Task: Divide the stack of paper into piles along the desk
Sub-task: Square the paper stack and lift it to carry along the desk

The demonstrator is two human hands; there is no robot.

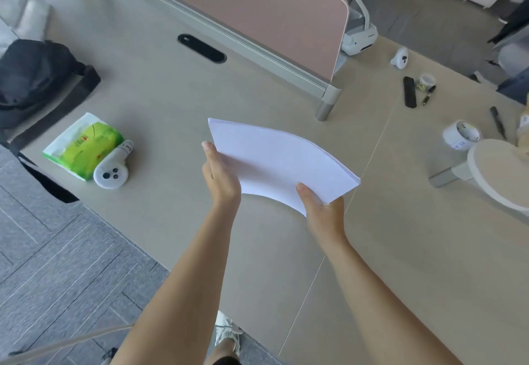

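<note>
Two bare hands hold one stack of paper (274, 158) over the middle of the table (171, 93), seen from a head cam looking down. Left grip (220, 177) takes the stack's left edge: thumb on top along the edge, fingers under the sheets & out of my sight. Right grip (323, 210) pinches the near right corner, thumb pressed on top, fingers under. Holding at 2 opposite spots, I judge, keeps the sheets squared & leaves the thumbs free to peel a batch off the top.

Stack is plain white, matte, thin sheets. It curves in a bow between the grips, and the right edge shows fine layered lines, so many sheets. It looks lifted clear of the table, w/ a shadow under the near edge. No piles laid out yet, so I'd say the dividing hasn't begun.

Table is smooth, pale beige, w/ a thin seam (372, 161) running near to far just right of the stack. Far side: a pink divider panel (257, 7) w/ a rounded corner. Left: a soft, crinkly green tissue pack (83, 147), w/ a glossy white controller (110, 174) touching its near right end. Further left, a black fabric bag (37, 78). Right, well apart: a white tape roll (461, 134).
</note>
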